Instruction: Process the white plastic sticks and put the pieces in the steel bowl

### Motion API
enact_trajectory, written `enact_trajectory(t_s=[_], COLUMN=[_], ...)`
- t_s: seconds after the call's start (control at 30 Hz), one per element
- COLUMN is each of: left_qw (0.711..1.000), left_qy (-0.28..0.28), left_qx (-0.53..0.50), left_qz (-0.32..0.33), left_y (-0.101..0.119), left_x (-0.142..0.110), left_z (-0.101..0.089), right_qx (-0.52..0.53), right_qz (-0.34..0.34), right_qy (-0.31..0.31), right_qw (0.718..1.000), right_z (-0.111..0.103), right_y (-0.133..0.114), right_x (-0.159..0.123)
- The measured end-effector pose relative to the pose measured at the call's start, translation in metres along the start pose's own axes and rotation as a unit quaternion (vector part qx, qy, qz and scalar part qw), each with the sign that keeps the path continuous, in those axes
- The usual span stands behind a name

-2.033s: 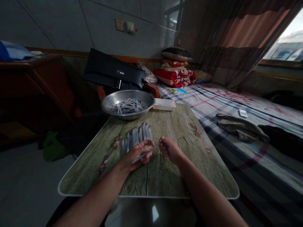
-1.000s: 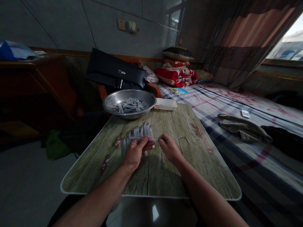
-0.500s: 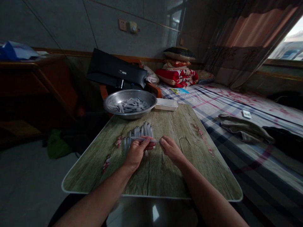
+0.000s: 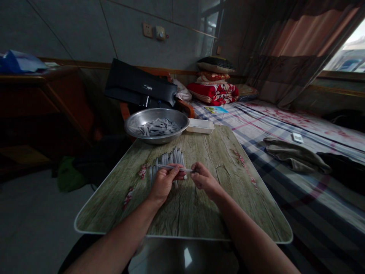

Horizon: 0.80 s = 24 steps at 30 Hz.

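You are pinching a thin, translucent tube (image 4: 174, 167) in your left hand (image 4: 164, 186), thumb and fingers closed along its length. The tube lies crosswise just above the far edge of the table (image 4: 199, 205), its tip pointing toward your right hand (image 4: 205, 180). Your right fingertips (image 4: 196, 168) are curling in at that tip; whether they are gripping it or only touching it, you cannot tell. Neither hand is spread, and the two are close but not pressed together.

Your left hand is partly covering a row of tubes (image 4: 171, 160) lying side by side on the table. A steel basin (image 4: 173, 122) is standing at the table's far edge, holding a heap of pale strips (image 4: 156, 128), and a white tray (image 4: 200, 126) is sitting just beside it.

You appear to be working on this single tube with both hands. The next move seems to call for a firm, steady hold on its tip.

No brand or writing can be read; the small label on the black monitor (image 4: 137, 80) behind the table is too small to make out.
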<state>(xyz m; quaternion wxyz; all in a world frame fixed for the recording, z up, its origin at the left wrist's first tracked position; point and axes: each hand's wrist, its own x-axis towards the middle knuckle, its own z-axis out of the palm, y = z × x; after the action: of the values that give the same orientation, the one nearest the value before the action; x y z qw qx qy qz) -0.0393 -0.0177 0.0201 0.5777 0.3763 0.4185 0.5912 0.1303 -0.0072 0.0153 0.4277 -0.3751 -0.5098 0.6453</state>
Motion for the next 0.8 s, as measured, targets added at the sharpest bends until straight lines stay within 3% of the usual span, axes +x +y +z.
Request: enact_trajectory(t_s=[0.07, 0.2, 0.47, 0.67, 0.8], left_qw=[1.000, 1.000, 1.000, 1.000, 1.000], left_qy=[-0.002, -0.007, -0.004, -0.007, -0.004], left_qx=[0.006, 0.006, 0.017, 0.020, 0.017], left_qz=[0.002, 0.005, 0.009, 0.009, 0.011], left_y=[-0.0001, 0.0002, 0.0002, 0.0005, 0.0003], left_x=[0.0005, -0.0001, 0.0012, -0.0005, 0.0006], left_z=[-0.0008, -0.0001, -0.0022, -0.0002, -0.0022], right_qx=[0.018, -0.044, 0.056, -0.048, 0.011], right_qz=[0.009, 0.034, 0.014, 0.039, 0.029], right_qy=[0.008, 0.032, 0.013, 0.018, -0.012], right_qw=[1.000, 0.998, 0.998, 0.998, 0.999], right_z=[0.0002, -0.0027, -0.0002, -0.0019, -0.0014], right_y=[0.0007, 0.0050, -0.0002, 0.0032, 0.0014], right_x=[0.0001, 0.0033, 0.0003, 0.0025, 0.0013])
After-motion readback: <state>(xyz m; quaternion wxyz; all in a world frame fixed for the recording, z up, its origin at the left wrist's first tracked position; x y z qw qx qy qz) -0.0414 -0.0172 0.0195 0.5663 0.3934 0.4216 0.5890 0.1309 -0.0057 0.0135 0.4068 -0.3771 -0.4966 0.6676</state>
